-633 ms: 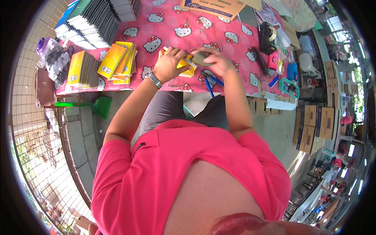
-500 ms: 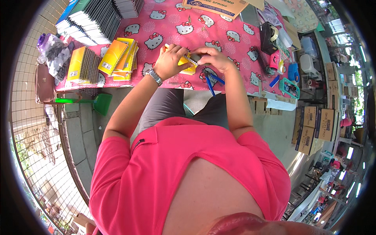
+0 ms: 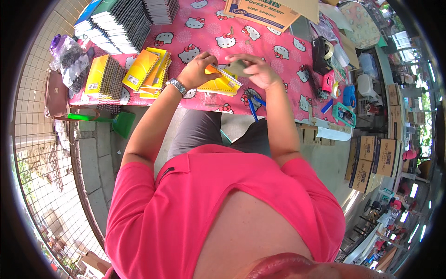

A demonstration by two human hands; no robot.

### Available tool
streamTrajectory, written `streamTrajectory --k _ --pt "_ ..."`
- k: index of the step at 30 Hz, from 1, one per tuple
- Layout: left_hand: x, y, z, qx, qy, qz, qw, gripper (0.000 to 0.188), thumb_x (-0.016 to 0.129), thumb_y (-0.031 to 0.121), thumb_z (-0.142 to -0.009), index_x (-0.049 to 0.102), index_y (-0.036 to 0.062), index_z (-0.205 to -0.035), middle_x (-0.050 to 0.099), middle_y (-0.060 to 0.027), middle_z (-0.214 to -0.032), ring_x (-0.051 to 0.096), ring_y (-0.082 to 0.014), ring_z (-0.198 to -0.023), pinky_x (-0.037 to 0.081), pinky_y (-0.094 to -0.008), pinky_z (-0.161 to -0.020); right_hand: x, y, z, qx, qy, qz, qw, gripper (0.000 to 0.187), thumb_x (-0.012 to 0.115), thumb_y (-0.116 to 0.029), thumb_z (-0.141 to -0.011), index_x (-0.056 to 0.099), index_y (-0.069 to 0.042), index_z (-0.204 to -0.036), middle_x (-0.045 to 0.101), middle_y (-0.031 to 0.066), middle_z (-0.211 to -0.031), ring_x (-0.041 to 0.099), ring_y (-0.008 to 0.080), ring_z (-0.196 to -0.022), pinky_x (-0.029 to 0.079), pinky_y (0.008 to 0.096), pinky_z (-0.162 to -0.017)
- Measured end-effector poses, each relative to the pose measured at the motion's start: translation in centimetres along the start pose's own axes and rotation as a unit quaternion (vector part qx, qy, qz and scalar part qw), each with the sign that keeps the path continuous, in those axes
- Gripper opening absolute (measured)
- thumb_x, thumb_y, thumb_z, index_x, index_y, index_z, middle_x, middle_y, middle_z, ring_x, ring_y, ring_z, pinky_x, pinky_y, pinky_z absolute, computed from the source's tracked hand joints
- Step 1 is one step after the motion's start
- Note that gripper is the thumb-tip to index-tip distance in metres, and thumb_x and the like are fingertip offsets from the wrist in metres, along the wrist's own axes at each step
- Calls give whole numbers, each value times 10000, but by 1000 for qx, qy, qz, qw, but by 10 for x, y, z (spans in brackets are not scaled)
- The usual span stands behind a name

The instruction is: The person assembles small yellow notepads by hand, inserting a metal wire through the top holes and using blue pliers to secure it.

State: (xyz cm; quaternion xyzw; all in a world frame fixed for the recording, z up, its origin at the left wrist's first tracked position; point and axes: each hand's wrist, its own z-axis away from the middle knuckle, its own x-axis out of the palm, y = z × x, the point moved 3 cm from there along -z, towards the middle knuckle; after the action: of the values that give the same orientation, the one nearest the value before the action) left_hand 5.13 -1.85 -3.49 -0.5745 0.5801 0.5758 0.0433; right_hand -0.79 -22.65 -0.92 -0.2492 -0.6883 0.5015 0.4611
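Observation:
My left hand (image 3: pixel 199 73) grips a small yellow spiral notepad (image 3: pixel 225 74), tilted up with its wire edge facing right. Beneath it, another yellow spiral notepad (image 3: pixel 217 86) lies on the pink patterned tablecloth. My right hand (image 3: pixel 263 73) is closed on a flat greyish piece (image 3: pixel 238 68), blurred, just off the wire edge; its kind cannot be made out. A blue-handled tool (image 3: pixel 252 109), maybe pliers, lies at the table's front edge below my right hand. To the left are a loose pile of yellow notepads (image 3: pixel 147 74) and a neat stack of yellow notepads (image 3: pixel 103 78).
Tall stacks of spiral notebooks (image 3: pixel 120 28) stand at the far left, near a plastic bag (image 3: pixel 73 65). A cardboard box (image 3: pixel 262 15) sits at the back. A tape dispenser (image 3: pixel 321 55) and a green basket (image 3: pixel 344 114) are at the right. A green dustpan (image 3: pixel 123 124) is below the table.
My right hand has drawn back slightly from the notepad's wire edge, with the greyish piece in its fingers. The left hand keeps its notepad. The whole view has shifted a little.

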Motion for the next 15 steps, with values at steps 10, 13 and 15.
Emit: streamTrajectory --k 10,13,15 --pt "-6 -5 -6 -88 -17 110 990 303 767 172 -779 614 15 -988 666 -140 -929 674 -292 -866 523 -363 -774 -37 24 -9 121 93 294 944 495 726 -203 -720 663 -107 -1202 638 95 -1223 572 232 -1152 409 341 -1018" --pt "-5 -12 0 -108 30 110 988 276 763 183 -795 634 12 -969 686 -128 -853 689 -272 -799 531 -350 -731 -61 25 18 127 241 614 741 636 781 -335 -724 580 -155 -1300 549 104 -1334 500 304 -1248 364 439 -1054" --pt "1 -9 -6 -109 65 129 983 259 755 193 -811 650 15 -967 695 -116 -817 694 -244 -754 536 -341 -698 -85 44 61 30 324 655 682 692 787 -379 -736 534 -170 -1345 492 122 -1389 459 344 -1276 345 500 -1058"
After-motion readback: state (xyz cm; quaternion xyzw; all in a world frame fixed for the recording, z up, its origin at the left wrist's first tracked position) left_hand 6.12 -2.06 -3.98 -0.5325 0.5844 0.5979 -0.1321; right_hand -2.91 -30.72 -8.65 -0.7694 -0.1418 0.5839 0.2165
